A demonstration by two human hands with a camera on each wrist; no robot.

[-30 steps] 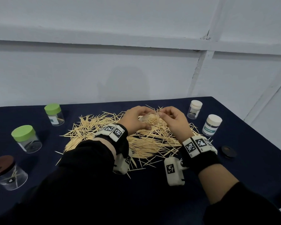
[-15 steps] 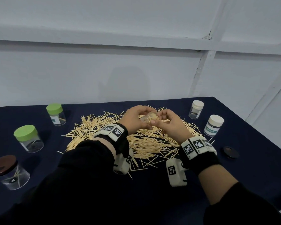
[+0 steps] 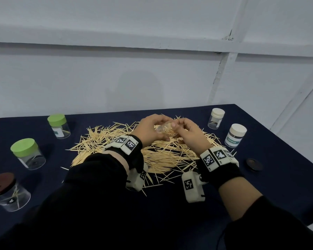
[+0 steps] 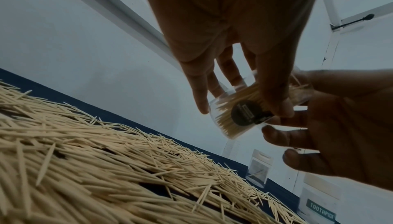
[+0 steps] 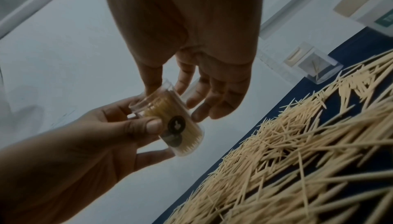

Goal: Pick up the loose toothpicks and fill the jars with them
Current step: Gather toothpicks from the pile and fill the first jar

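Observation:
A small clear jar (image 3: 163,129), partly packed with toothpicks, is held tilted above the toothpick pile (image 3: 163,157) on the dark blue cloth. My left hand (image 3: 160,136) grips its body, thumb on the side and fingers behind. In the left wrist view the jar (image 4: 231,121) has a round black sticker, and my left hand (image 4: 242,110) wraps it from above. My right hand (image 3: 176,129) meets the jar's open end. The right wrist view shows the right hand (image 5: 176,99), thumb at the rim and fingers along the far side of the jar (image 5: 191,136). More of the pile (image 5: 308,143) lies below.
Two green-lidded jars (image 3: 59,126) (image 3: 26,153) and a brown-lidded jar (image 3: 6,192) stand at the left. Two white-lidded jars (image 3: 216,118) (image 3: 236,135) stand at the right, with a loose black lid (image 3: 254,164) near the table's right edge.
My right hand has drawn in against the jar's mouth. Both hands stay over the far part of the pile, with the jar still in the left.

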